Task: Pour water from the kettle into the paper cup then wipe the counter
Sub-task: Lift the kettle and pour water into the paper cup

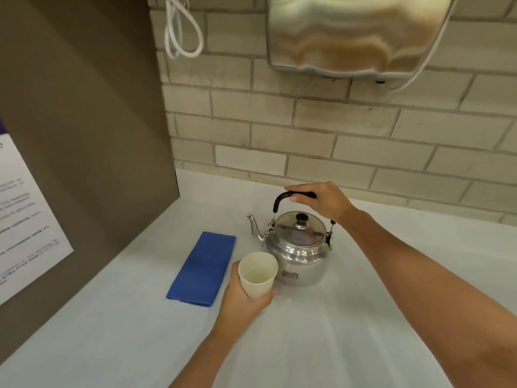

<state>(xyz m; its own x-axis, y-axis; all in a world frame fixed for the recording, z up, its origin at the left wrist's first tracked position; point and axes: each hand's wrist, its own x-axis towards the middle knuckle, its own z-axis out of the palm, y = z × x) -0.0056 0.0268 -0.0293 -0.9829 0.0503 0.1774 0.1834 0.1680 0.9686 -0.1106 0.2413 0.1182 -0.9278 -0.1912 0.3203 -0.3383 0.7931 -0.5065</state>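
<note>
Over white counter (363, 317), left fingers (268, 296) wrap paper cup (257, 274); right fingers (293, 189) grip kettle (296, 247) handle.

the right hand (321, 203) is gripping the black handle of the kettle (296, 247), which is sitting upright on the white counter (363, 317), spout pointing left. the left hand (246, 301) is holding the empty cup (257, 274) just in front of the kettle. a folded blue cloth (202, 268) is lying flat to the left.
</note>
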